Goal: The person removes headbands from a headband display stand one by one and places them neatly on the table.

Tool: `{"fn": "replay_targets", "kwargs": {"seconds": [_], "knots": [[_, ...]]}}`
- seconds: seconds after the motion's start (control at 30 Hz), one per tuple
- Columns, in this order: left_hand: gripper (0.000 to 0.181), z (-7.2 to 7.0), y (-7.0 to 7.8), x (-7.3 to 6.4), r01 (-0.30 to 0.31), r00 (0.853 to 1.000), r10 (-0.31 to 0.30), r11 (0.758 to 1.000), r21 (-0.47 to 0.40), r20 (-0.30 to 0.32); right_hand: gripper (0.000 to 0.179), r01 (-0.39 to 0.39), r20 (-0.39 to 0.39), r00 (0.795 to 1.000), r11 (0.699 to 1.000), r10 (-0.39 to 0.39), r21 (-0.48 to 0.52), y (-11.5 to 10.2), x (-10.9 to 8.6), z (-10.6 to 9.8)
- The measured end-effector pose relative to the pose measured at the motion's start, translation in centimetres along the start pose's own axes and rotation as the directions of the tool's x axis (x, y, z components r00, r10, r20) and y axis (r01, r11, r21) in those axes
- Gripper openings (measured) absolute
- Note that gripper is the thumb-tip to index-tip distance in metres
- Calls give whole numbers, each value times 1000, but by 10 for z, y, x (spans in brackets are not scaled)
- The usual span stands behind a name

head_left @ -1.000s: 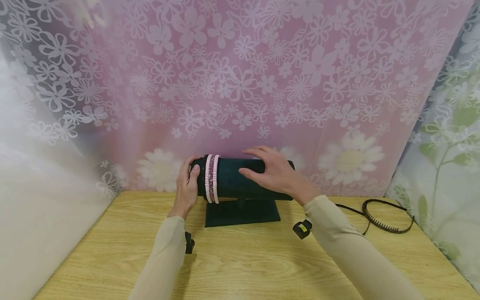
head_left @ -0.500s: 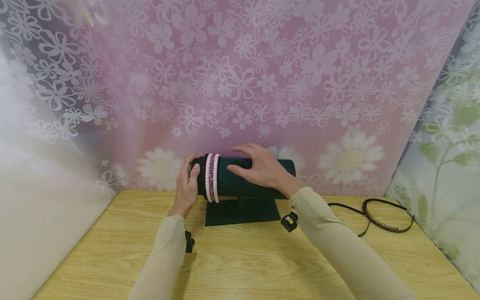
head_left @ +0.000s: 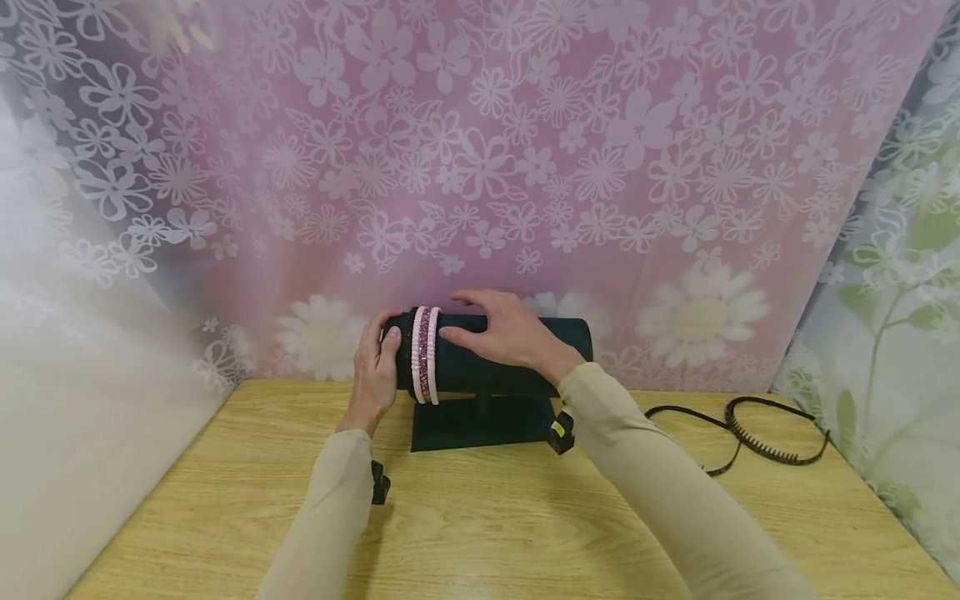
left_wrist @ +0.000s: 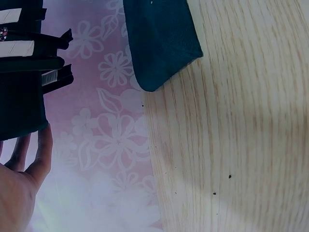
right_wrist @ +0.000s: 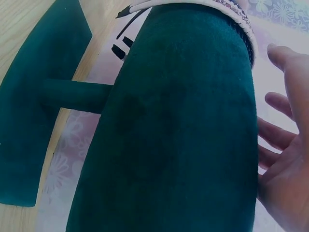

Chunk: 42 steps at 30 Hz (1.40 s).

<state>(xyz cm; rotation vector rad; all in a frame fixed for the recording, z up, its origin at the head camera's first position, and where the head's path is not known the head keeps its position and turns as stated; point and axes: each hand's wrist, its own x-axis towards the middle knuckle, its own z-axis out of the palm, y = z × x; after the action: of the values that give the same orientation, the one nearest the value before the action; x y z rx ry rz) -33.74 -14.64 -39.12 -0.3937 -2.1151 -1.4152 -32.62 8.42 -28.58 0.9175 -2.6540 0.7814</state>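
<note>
A dark green velvet headband display stand (head_left: 472, 375) stands near the back of the table. Several headbands (head_left: 423, 358), light pink, glittery purple and black, sit side by side round the left part of its roll. My left hand (head_left: 372, 379) grips the roll's left end, thumb in front; in the left wrist view its fingers (left_wrist: 41, 154) reach the roll's end, beside hanging headband tips (left_wrist: 57, 79). My right hand (head_left: 513, 333) is over the roll's top, thumb apart from the fingers, close to the right-most pink headband. The right wrist view shows this hand (right_wrist: 289, 159) beside the roll, holding nothing.
Two black headbands (head_left: 776, 458), one with comb teeth, lie overlapping on the wooden table (head_left: 480, 517) at the right. A pink floral curtain (head_left: 480, 167) hangs right behind the stand. Pale sheets border both sides.
My right hand has slid left along the roll, toward the headbands. My left hand keeps its grip on the roll's left end, and the headbands have not visibly moved.
</note>
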Motion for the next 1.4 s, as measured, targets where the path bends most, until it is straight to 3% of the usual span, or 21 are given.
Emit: {"fn": "replay_targets", "kwargs": {"seconds": [0.43, 0.73, 1.4], "knots": [[42, 1, 0, 0, 0, 1000, 0, 1000, -3, -6, 68, -77, 47, 996, 996, 78, -41, -3, 10, 6], [44, 0, -2, 0, 3, 1000, -3, 1000, 2, -3, 76, -144, 110, 980, 970, 168, -198, -11, 15, 10], [44, 0, -1, 0, -7, 1000, 7, 1000, 10, -7, 79, -119, 166, 973, 962, 162, -244, -13, 14, 6]]}}
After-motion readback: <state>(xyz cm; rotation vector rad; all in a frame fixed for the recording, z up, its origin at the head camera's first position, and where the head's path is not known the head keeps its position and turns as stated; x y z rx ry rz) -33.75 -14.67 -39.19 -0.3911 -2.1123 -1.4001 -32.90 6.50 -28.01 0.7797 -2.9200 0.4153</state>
